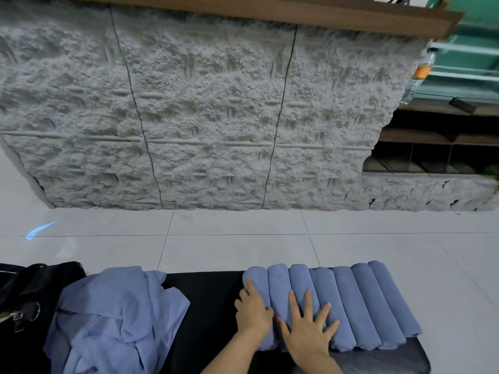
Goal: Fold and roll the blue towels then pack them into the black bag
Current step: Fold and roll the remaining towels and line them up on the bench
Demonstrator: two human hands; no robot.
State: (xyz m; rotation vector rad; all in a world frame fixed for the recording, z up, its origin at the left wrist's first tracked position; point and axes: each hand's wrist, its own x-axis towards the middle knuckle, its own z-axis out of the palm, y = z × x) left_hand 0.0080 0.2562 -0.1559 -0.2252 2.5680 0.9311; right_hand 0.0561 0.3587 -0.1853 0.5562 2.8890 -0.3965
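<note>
On the black surface (210,306), at its right end, seven rolled towels (364,306) are lying side by side in a touching row, their long axes running away from the viewer. The left hand (252,311) is gripping the leftmost roll (256,276), its fingers bending over the roll's outer side and its thumb lying toward the neighbouring roll. The right hand (307,330) is pressing flat on the next rolls, fingers straight and spread wide. A heap of loose towels (113,314), blue and crumpled, is lying at the left of the surface, well apart from the row. The black bag (24,292) is sitting at the far left, just beside the heap. Pale floor tiles (243,238) and a rough grey wall (202,103) are showing beyond.
</note>
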